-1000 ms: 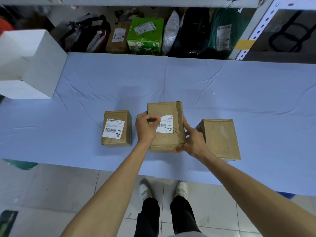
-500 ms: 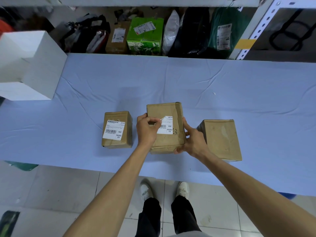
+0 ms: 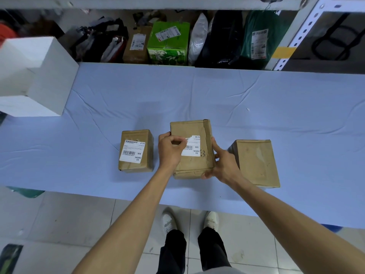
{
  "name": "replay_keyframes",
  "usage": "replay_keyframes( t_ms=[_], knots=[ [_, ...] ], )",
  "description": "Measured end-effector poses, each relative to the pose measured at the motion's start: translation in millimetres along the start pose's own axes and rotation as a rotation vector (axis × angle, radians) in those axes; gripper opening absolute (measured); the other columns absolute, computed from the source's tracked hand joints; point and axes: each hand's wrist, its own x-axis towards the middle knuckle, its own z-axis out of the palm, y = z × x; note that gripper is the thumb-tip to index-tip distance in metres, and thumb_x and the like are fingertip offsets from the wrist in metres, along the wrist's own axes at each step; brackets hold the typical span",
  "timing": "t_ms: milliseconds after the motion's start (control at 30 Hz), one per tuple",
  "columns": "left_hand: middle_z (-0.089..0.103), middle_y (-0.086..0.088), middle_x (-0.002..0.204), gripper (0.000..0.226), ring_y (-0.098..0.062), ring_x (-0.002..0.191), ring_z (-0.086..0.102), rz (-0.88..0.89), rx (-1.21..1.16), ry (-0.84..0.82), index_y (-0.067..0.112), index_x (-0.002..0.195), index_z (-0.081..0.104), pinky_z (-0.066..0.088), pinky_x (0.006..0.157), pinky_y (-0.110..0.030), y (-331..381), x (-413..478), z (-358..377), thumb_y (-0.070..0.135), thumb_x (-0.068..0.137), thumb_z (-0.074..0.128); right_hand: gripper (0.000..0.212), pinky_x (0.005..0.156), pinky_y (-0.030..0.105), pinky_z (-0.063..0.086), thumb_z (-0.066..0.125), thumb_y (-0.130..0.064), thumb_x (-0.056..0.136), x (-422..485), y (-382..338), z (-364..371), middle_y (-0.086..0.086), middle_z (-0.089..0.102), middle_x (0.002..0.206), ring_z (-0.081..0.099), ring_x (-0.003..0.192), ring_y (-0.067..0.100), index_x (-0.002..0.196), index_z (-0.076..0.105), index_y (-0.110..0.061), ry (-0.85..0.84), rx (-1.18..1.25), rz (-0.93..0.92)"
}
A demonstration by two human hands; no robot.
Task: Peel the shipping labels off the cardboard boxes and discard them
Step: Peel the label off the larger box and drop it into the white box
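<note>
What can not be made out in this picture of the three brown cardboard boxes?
Head view:
White shipping label on the middle brown cardboard box: its left part covered by the left hand.
Fine print of the label on the left brown cardboard box: too small.
Right brown cardboard box: far faces turned away, possibly a label.
Large white box: cut off by the left edge.

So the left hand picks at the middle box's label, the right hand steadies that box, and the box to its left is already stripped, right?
No. The head view shows the left box still carries its label. The rest holds: left hand picks at the middle label on the middle box, right hand steadies it.
</note>
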Motion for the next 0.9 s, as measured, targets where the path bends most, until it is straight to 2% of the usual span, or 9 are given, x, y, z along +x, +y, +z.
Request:
replay_keyframes(
  t_ms=[67,133,267,433,500,600,667,800,900],
  knots=[
    [0.049,-0.005,0.125,0.01,-0.007,0.096,0.056,0.001,-0.012,-0.009,0.012,0.089,0.074,0.045,0.09,-0.014,0,0,-1,0.01,0.08,0.075,0.081,0.051,0.002,0.043,0.071,0.001,0.079,0,1,1,-0.016,0.055,0.092,0.058,0.069,-0.003,0.148,0.032,-0.018,0.017,-0.012,-0.017],
    [0.05,-0.005,0.123,0.01,-0.009,0.097,0.057,0.006,-0.008,-0.013,0.011,0.089,0.074,0.047,0.091,-0.017,1,0,-1,0.011,0.08,0.076,0.096,0.051,0.006,0.046,0.075,0.003,0.075,0,2,3,-0.01,0.053,0.103,0.055,0.076,0.003,0.151,0.022,-0.022,0.022,0.006,0.006],
    [0.053,-0.004,0.119,0.011,-0.005,0.091,0.057,0.019,-0.007,-0.008,0.01,0.09,0.075,0.046,0.08,-0.004,-1,2,-2,0.01,0.079,0.076,0.115,0.066,0.018,0.05,0.081,0.006,0.065,-1,0,4,-0.007,0.048,0.111,0.052,0.088,0.012,0.152,0.014,-0.028,0.014,-0.038,-0.006],
    [0.054,-0.003,0.117,0.01,-0.013,0.102,0.058,0.015,-0.028,-0.008,0.009,0.089,0.075,0.048,0.092,-0.021,-3,3,-1,0.01,0.079,0.076,0.065,0.053,0.003,0.044,0.067,0.005,0.082,-2,5,1,-0.017,0.058,0.085,0.061,0.065,-0.011,0.139,0.043,-0.011,0.037,-0.045,-0.057],
    [0.058,-0.005,0.115,0.009,-0.015,0.103,0.06,0.02,-0.038,-0.013,0.01,0.087,0.076,0.05,0.093,-0.025,-4,5,-1,0.011,0.078,0.076,0.075,0.052,0.005,0.045,0.071,0.002,0.079,-3,3,2,-0.019,0.056,0.087,0.06,0.068,-0.002,0.144,0.038,-0.018,0.046,-0.005,-0.028],
    [0.064,-0.009,0.105,0.005,-0.021,0.103,0.062,0.041,-0.058,-0.015,0.013,0.082,0.076,0.052,0.088,-0.025,-7,7,0,0.011,0.077,0.077,0.116,0.053,0.007,0.044,0.083,0.003,0.061,-5,2,4,-0.015,0.054,0.095,0.053,0.075,0.005,0.151,0.017,-0.03,0.034,-0.108,-0.033],
    [0.065,-0.007,0.104,0.005,-0.02,0.102,0.061,0.045,-0.061,-0.011,0.012,0.081,0.076,0.05,0.086,-0.023,-7,8,1,0.011,0.077,0.077,0.125,0.053,0.005,0.043,0.084,0.004,0.055,-6,3,4,-0.013,0.054,0.096,0.052,0.075,0.005,0.152,0.013,-0.031,0.022,-0.133,-0.046],
    [0.063,-0.009,0.109,0.003,-0.019,0.101,0.063,0.043,-0.065,-0.033,0.016,0.079,0.075,0.054,0.088,-0.029,-6,12,4,0.014,0.077,0.077,0.111,0.047,0.005,0.042,0.078,0.007,0.064,-9,2,5,-0.014,0.056,0.088,0.051,0.067,0.001,0.151,0.02,-0.03,0.084,-0.089,-0.045],
    [0.06,-0.007,0.112,0.003,-0.018,0.1,0.061,0.034,-0.062,-0.017,0.013,0.08,0.075,0.052,0.086,-0.025,-4,11,3,0.012,0.078,0.076,0.087,0.048,0.004,0.043,0.07,0.005,0.078,-12,1,4,-0.02,0.055,0.085,0.054,0.064,-0.002,0.147,0.029,-0.027,0.095,-0.043,-0.057]
  ],
)
